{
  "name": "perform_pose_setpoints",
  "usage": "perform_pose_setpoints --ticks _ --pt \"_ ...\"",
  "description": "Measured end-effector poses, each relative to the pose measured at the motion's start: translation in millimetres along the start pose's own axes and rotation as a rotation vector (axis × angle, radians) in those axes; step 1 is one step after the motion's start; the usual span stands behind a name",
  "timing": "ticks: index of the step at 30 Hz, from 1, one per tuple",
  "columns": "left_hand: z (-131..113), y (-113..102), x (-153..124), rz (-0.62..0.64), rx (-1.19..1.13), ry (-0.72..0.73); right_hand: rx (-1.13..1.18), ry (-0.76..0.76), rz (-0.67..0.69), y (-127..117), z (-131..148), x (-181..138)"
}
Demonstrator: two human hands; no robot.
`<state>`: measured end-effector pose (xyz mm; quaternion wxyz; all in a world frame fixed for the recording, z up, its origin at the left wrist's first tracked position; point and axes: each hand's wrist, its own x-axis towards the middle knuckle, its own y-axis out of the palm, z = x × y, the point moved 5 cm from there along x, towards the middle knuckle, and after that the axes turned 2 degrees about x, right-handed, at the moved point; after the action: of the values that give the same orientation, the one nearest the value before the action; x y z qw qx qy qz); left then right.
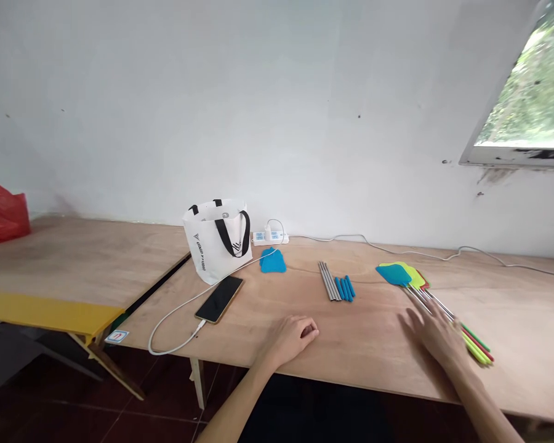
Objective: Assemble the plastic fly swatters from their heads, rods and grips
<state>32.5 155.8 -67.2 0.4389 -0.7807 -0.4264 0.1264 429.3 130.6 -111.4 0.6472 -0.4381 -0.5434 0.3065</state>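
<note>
My left hand [292,337] rests on the table near its front edge, fingers curled in together, and nothing shows in it. My right hand [436,332] lies over a bundle of fly swatters, slightly blurred, its fingers stretched out across their metal rods. The bundle has a blue swatter head [394,274], a yellow-green head [415,278] and a red edge behind. Its yellow-green handles [476,349] and red and green ones stick out past my wrist. Between my hands lie several metal tubes [329,282] and several blue handle sleeves [345,288], side by side.
Blue swatter heads [272,261] lie near a power strip [270,237] at the wall. A white bag [216,243] stands at the left. A phone [220,299] on a looping white cable [166,352] lies before it. A red plastic bag [4,212] sits on the neighbouring table.
</note>
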Motion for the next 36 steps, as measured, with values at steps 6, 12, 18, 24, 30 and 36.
perform_pose_setpoints --ticks 6,12,18,24,30,36 --pt "0 -2 -2 0.015 0.004 -0.014 0.187 -0.373 0.092 20 127 0" --pt "0 -2 -2 0.003 0.013 0.002 0.229 -0.259 0.156 36 183 16" --pt "3 4 0 0.0 -0.007 -0.01 0.177 -0.321 0.216 40 210 32" --pt "2 3 0 -0.001 0.008 -0.01 0.188 -0.355 0.148 40 252 41" --pt "1 0 0 -0.001 0.023 -0.013 0.185 -0.316 0.196 39 271 45" --pt "1 1 -2 -0.005 0.02 -0.002 0.236 -0.297 0.126 30 255 47"
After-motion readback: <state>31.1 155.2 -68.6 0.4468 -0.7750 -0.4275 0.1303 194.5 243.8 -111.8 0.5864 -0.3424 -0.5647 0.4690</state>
